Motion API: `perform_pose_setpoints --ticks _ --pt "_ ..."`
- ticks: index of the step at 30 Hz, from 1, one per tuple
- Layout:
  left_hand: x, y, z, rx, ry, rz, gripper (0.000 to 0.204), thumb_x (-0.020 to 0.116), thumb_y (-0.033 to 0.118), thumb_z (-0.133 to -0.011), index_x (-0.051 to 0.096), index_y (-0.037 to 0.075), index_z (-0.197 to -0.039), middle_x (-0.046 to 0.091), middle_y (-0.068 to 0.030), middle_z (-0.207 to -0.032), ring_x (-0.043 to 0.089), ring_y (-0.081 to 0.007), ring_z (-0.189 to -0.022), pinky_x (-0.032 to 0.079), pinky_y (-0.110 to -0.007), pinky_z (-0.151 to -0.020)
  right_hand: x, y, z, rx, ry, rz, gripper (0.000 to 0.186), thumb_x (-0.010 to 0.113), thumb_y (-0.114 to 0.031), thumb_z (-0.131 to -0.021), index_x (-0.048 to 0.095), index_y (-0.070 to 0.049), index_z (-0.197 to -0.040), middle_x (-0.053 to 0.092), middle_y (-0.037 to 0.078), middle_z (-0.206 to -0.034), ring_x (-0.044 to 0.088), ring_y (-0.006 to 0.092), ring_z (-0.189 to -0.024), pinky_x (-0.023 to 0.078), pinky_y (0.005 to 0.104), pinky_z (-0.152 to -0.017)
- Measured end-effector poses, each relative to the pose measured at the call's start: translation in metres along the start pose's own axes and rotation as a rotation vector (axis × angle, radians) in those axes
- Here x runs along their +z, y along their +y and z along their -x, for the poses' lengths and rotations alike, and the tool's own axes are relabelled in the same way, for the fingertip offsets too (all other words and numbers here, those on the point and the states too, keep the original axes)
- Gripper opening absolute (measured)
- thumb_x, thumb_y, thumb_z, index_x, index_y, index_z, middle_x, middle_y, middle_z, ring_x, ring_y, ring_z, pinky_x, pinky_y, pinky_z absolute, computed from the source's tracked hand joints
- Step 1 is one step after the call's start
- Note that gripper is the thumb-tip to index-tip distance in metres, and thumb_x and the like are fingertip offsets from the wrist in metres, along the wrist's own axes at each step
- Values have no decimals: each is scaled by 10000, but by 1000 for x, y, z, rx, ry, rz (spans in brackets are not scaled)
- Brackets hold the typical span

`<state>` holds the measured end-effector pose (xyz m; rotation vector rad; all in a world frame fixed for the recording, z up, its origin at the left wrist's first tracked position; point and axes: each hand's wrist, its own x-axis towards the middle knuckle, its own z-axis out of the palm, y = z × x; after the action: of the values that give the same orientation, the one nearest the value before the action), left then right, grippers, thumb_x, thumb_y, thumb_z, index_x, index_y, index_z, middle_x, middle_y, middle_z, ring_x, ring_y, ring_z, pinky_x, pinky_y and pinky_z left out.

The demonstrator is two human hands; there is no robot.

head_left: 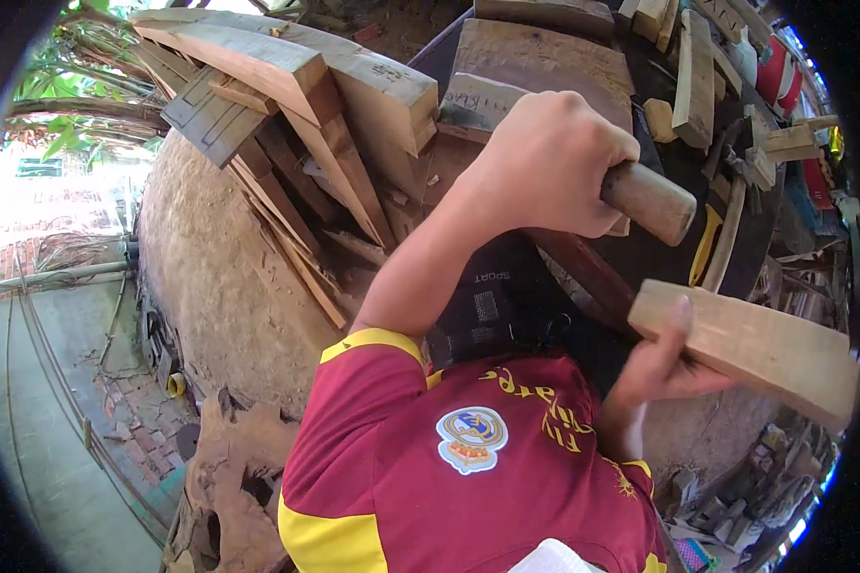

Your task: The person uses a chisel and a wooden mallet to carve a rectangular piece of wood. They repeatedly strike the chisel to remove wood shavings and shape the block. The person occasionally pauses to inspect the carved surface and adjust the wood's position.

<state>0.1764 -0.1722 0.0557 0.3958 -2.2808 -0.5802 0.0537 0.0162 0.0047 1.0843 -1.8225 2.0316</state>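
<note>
Your left hand is closed in a tight fist around a round wooden handle, 1 blunt end of which juts out to the right. Your right hand is partly open, thumb against the near end of a pale wooden block and fingers underneath. That block is at the right, lower in view than the handle and apart from it. Beyond your left forearm, thick timbers lean together; a yellow tool lies past the block.
</note>
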Motion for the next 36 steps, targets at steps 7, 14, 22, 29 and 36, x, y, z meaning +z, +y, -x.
perform_pose_setpoints --ticks 7,14,22,29,36 --pt "-6 1 2 -23 -38 52 227 695 169 -502 543 71 -638 528 -139 -602 552 -373 -611 454 -394 -538 -13 29 5 -198 -100 211 718 834 -135 -718 434 76 -1275 531 226 -1241 578 341 -1101 480 447 -919" --pt "-3 2 1 -37 -62 -19 242 695 182 -500 532 64 -634 523 -141 -597 561 -373 -621 454 -406 -545 -5 27 20 -12 -386 283 864 800 -126 -698 340 98 -1394 451 279 -1375 437 353 -1303 338 416 -1080" --pt "15 25 16 -56 -216 -9 247 718 173 -521 602 90 -723 604 -77 -682 635 -310 -690 502 -411 -610 -46 38 32 74 -158 249 941 790 -77 -751 190 61 -1464 379 218 -1410 445 319 -1264 388 441 -1043" --pt "26 21 7 -222 -107 -283 429 749 114 -638 649 72 -1053 653 -99 -1047 665 -318 -860 547 -401 -731 -65 42 42 183 -198 200 888 777 -63 -743 244 66 -1442 404 210 -1380 444 310 -1261 397 435 -1036" --pt "39 1 -8 -425 -158 -339 343 741 271 -747 677 48 -1000 682 -167 -968 661 -375 -855 540 -438 -753 -71 45 49 298 -164 215 910 809 -121 -701 290 59 -1426 394 222 -1391 427 333 -1266 353 456 -1056"
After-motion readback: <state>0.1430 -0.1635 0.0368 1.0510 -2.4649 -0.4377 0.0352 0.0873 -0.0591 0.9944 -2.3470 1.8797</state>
